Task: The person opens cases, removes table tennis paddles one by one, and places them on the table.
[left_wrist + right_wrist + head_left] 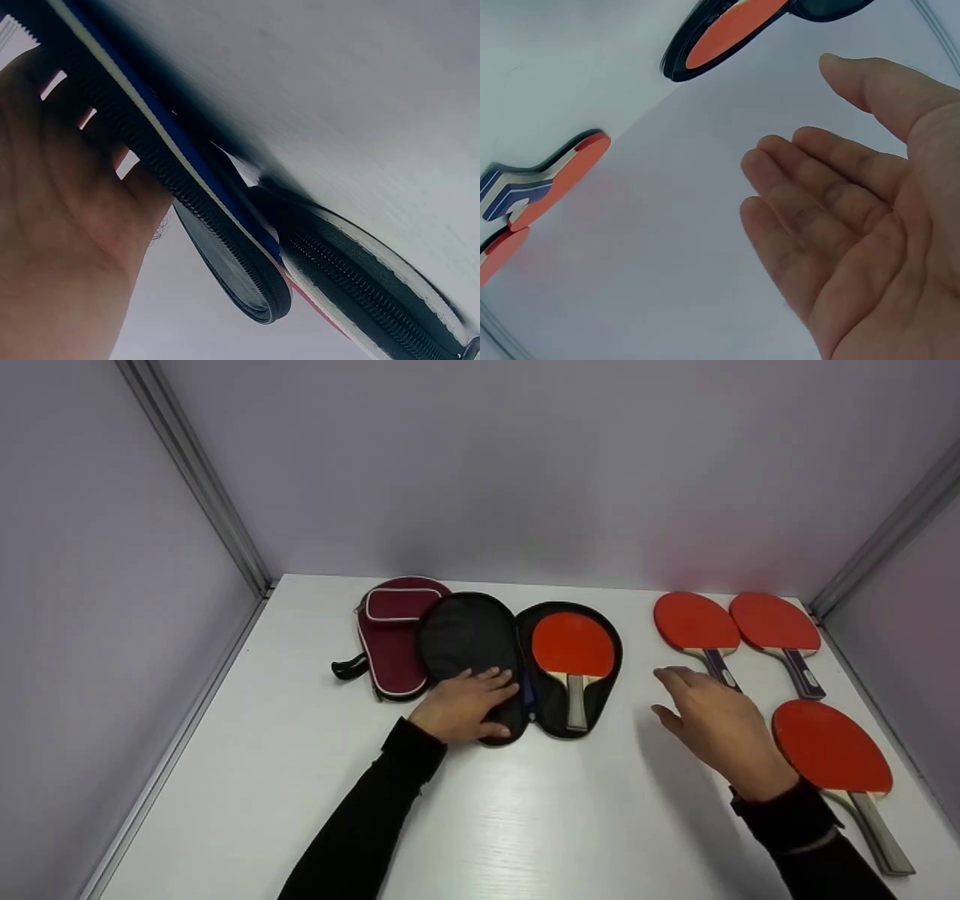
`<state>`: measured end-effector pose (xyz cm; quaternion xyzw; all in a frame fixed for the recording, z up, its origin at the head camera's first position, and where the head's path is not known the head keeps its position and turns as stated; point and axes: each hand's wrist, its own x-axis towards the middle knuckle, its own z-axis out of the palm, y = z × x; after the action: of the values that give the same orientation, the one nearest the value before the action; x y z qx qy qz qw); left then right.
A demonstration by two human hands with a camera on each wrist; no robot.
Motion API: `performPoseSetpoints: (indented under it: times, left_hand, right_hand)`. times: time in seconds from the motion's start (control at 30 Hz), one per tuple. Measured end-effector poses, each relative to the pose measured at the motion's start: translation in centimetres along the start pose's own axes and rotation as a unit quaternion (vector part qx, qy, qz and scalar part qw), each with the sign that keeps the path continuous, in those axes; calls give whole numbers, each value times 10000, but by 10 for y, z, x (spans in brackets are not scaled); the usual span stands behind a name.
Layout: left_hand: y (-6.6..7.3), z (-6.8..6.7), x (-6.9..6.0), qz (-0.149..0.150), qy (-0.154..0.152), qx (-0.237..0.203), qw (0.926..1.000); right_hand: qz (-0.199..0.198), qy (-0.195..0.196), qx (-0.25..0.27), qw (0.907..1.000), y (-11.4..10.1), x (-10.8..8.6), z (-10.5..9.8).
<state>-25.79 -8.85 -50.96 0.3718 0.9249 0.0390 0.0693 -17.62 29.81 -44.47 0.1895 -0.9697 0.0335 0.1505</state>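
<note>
An unzipped black paddle case lies spread out on the table, its two halves side by side. In its right half rests a red table tennis paddle with a grey handle pointing toward me. My left hand lies with spread fingers on the lower part of the left half. In the left wrist view the zipper edge of the case runs past that hand's fingers. My right hand hovers above the table, fingers extended and holding nothing, between the case and the loose paddles.
A maroon case with white piping and a black strap lies partly under the black case's left side. To the right are two red paddles with purple handles and a nearer grey-handled paddle. Walls enclose the white table.
</note>
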Motion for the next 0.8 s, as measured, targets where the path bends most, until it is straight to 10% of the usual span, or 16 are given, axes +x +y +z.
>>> performPoseSetpoints:
  times: [0.8]
  left_hand:
    - [0,-1,-2,-26,4,-143,9999]
  right_hand:
    - [-764,56,16,9971,-55,25,46]
